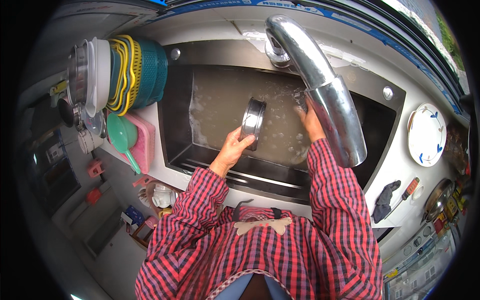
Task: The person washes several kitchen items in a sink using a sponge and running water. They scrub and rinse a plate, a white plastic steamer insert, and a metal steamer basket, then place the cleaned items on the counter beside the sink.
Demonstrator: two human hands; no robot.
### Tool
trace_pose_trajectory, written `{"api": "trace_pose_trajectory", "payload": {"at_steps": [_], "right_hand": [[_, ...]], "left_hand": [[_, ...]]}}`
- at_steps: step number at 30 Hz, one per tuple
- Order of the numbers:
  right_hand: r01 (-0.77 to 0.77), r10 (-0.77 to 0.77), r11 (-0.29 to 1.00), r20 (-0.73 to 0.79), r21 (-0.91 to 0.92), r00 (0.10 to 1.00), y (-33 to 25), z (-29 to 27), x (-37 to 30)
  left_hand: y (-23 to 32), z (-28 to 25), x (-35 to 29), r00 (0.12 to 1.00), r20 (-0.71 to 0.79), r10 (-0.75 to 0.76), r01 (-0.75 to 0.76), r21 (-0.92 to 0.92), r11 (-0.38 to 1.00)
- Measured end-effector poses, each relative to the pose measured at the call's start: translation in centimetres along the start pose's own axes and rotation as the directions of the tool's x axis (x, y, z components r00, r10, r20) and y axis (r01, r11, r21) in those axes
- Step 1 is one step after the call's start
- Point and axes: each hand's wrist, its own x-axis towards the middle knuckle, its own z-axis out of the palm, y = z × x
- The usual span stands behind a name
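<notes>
My left hand (233, 150) grips a round, shiny metal dish (254, 125) by its near edge. The dish is tipped on its side above the cloudy water, so its inside is hard to see. My right hand (312, 121) is at the water on the right, partly behind the thick chrome faucet (325, 85). Its fingertips are blurred and partly hidden, and I cannot tell whether they hold anything. Both hands are within the dark steel sink (177, 145), where bubbles float on the murky water (215, 107).
On the left stand nested colanders and basins (145, 75), with a green ladle (122, 135) on a pink tray (146, 142). To the right are a white plate (427, 135), a dark cloth (385, 201) and a red-handled screwdriver (411, 187). A window frame runs behind the sink.
</notes>
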Motion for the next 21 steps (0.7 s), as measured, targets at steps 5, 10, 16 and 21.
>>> {"api": "trace_pose_trajectory", "payload": {"at_steps": [5, 10, 16, 21], "right_hand": [[0.34, -0.299, 0.673, -0.179, 0.656, 0.937, -9.7, -0.5, -6.8], [0.184, -0.042, 0.573, -0.196, 0.798, 0.98, -14.5, -4.9, -5.5], [0.323, -0.134, 0.716, -0.332, 0.619, 0.934, -15.6, -7.8, -6.2], [-0.009, 0.073, 0.726, -0.064, 0.688, 0.995, -15.7, -8.6, -4.4]], "left_hand": [[0.6, 0.5, 0.9, 0.999, -0.009, 0.036, -0.036, -0.028, 0.999], [2.2, 1.5, -0.8, 0.996, 0.076, 0.045, -0.049, 0.054, 0.997], [2.7, 2.3, -0.7, 0.991, 0.102, 0.091, -0.08, -0.102, 0.992], [2.4, 2.0, -1.7, 0.98, 0.198, -0.026, 0.032, -0.03, 0.999]]}}
